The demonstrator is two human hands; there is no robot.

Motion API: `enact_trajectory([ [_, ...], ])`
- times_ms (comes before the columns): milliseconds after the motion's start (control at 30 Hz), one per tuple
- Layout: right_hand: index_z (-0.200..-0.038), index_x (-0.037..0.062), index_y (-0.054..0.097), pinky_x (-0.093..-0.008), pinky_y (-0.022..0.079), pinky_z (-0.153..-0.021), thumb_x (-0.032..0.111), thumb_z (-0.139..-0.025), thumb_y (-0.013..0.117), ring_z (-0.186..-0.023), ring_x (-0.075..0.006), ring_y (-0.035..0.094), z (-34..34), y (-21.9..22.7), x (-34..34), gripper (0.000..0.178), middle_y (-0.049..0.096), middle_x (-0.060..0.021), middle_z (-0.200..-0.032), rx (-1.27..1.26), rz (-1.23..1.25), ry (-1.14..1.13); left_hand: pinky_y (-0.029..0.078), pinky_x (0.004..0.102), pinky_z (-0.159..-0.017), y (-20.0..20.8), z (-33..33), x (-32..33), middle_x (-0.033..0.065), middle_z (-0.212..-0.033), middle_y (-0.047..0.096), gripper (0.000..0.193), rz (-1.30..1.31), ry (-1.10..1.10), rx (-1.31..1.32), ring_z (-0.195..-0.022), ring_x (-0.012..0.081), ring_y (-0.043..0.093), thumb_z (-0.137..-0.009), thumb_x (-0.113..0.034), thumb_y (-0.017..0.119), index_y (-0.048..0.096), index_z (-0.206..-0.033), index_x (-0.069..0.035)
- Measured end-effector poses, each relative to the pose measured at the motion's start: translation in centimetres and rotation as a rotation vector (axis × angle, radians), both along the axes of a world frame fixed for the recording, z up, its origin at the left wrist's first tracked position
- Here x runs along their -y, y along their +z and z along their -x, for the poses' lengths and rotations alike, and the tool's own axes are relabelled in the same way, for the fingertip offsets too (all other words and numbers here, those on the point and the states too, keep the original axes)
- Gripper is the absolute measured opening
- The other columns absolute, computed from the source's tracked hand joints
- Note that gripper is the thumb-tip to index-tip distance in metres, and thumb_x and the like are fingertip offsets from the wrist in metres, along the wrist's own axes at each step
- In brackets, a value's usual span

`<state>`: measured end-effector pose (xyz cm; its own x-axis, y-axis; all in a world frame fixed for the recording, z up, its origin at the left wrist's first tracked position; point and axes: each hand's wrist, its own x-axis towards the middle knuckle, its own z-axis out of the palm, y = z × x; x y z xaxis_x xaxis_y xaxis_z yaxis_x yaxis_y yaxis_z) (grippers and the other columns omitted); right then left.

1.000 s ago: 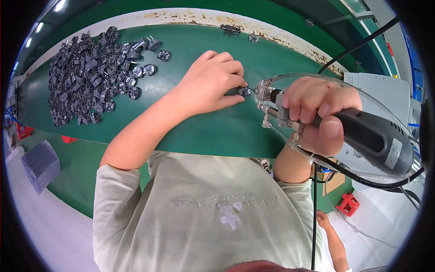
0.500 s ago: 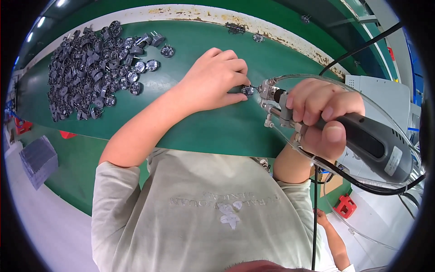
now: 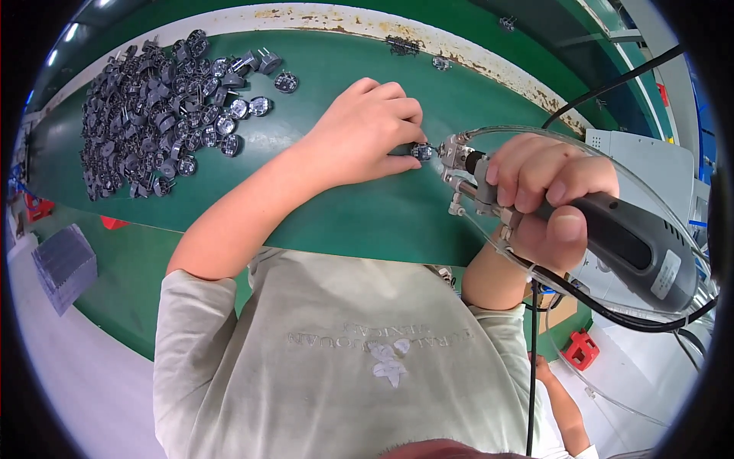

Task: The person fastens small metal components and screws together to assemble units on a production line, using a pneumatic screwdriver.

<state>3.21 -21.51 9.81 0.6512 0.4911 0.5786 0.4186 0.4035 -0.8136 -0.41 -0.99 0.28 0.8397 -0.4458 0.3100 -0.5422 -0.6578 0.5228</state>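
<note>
Part position: the part (image 3: 422,152) is at the fingertips of the left hand (image 3: 371,130), over the right portion of the green table (image 3: 336,222), well apart from the pile (image 3: 145,115) at the left. Whether the part rests on the surface or is held just above it cannot be told.

Finger state, left: the fingers pinch the part between thumb and fingertips. Finger state, right: the right hand (image 3: 550,183) wraps its fingers around the tool (image 3: 634,237), with the thumb on the near side.

Tool alignment: the metal head (image 3: 459,157) points left, toward the exposed side of the part. A thin tip lies at the part's edge; contact cannot be confirmed at this size. A clear tube (image 3: 527,128) arcs from the head over the right hand.

Change over the last second: the part, both hands and the tool all sit slightly farther right in the view. The pile and the nearest loose part (image 3: 286,82) beside it are displaced likewise, which indicates mainly a camera movement. The relation of tip to part shows no clear change, and the pile shows no evident gain or loss.

Significance: the operation appears to be at a steady hold, with the tool applied to, or close against, the pinched part. Its completion cannot be judged from this view.
</note>
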Motion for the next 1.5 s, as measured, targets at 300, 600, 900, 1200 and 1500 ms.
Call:
enact_trajectory([
  [300,-0.086,0.0055,0.047,-0.0384,0.050,-0.055,0.020,-0.091,0.063,-0.051,-0.0194,0.050,0.5,0.5,-1.2,0.023,0.052,-0.0063,-0.063,-0.029,0.053,-0.099,0.042,0.0352,-0.085,0.2,-0.4,0.1,-0.0031,-0.093,0.061,0.024,0.009,-0.043,0.012,-0.098,0.0186,0.057,-0.073,-0.027,0.081,0.075,-0.091,-0.013],
  [600,-0.087,0.0037,0.051,-0.0355,0.051,-0.053,0.017,-0.081,0.083,-0.054,-0.0199,0.057,0.8,0.2,-0.6,0.035,0.058,-0.0066,-0.066,-0.069,-0.204,-0.015,0.043,0.0365,-0.087,-0.3,-0.2,-0.1,-0.0022,-0.094,0.062,0.025,0.054,-0.035,0.027,-0.098,0.0197,0.058,-0.073,-0.024,0.080,0.075,-0.094,-0.012],
  [900,-0.085,0.0056,0.049,-0.0378,0.050,-0.051,0.019,-0.087,0.077,-0.050,-0.0193,0.053,1.4,0.8,-0.3,0.032,0.055,-0.0068,-0.061,-0.108,-0.125,0.004,0.043,0.0364,-0.087,0.0,-0.2,-0.3,-0.0014,-0.095,0.060,0.023,0.051,-0.044,-0.008,-0.098,0.0200,0.057,-0.073,-0.021,0.079,0.073,-0.093,-0.012],
  [1200,-0.086,0.0051,0.049,-0.0362,0.049,-0.051,0.016,-0.087,0.077,-0.051,-0.0189,0.052,1.0,0.4,-0.2,0.030,0.055,-0.0067,-0.062,-0.093,-0.087,0.023,0.043,0.0366,-0.087,-0.1,-0.3,-0.2,-0.0021,-0.095,0.060,0.024,0.050,-0.041,0.011,-0.098,0.0199,0.057,-0.071,-0.020,0.080,0.074,-0.093,-0.012],
  [1500,-0.087,0.0046,0.054,-0.0337,0.050,-0.055,0.000,-0.071,0.079,-0.056,-0.0212,0.058,0.6,1.0,-0.4,0.030,0.060,-0.0077,-0.065,0.039,0.109,0.126,0.043,0.0364,-0.088,0.2,-0.2,0.0,-0.0012,-0.095,0.061,0.023,0.047,-0.046,0.023,-0.098,0.0202,0.058,-0.071,-0.019,0.079,0.074,-0.092,-0.010],
])
